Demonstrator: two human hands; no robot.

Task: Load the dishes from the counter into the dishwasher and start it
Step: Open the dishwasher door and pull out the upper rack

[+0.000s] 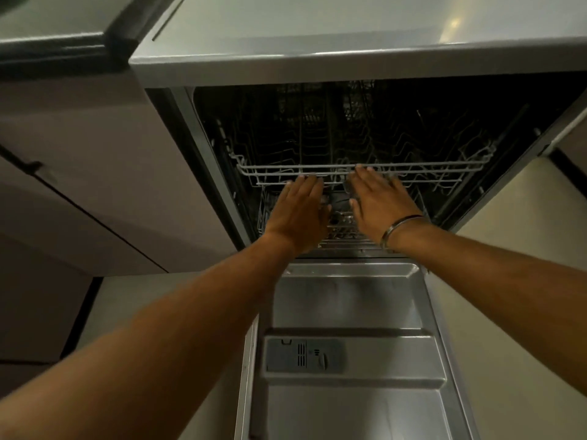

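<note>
With the door (349, 360) dropped flat toward me, I have both hands at the front of the upper rack (413, 168), which sits inside the dishwasher (203, 147). My left hand (298, 211) lies palm down, fingers (306, 182) straight and close together, their tips touching the rack's front rail. My right hand (381, 201) sits just to the right of it, fingers likewise straight, tips on the same rail; neither hand curls round anything. A bangle (397, 228) circles my right wrist. Below my hands the lower rack (343, 228) shows in part. The rack wires I can see hold no dishes. A detergent box (305, 354) sits in the door's inner face. Above the opening runs the grey worktop (317, 30); cupboards (79, 138) stand at left.
</note>
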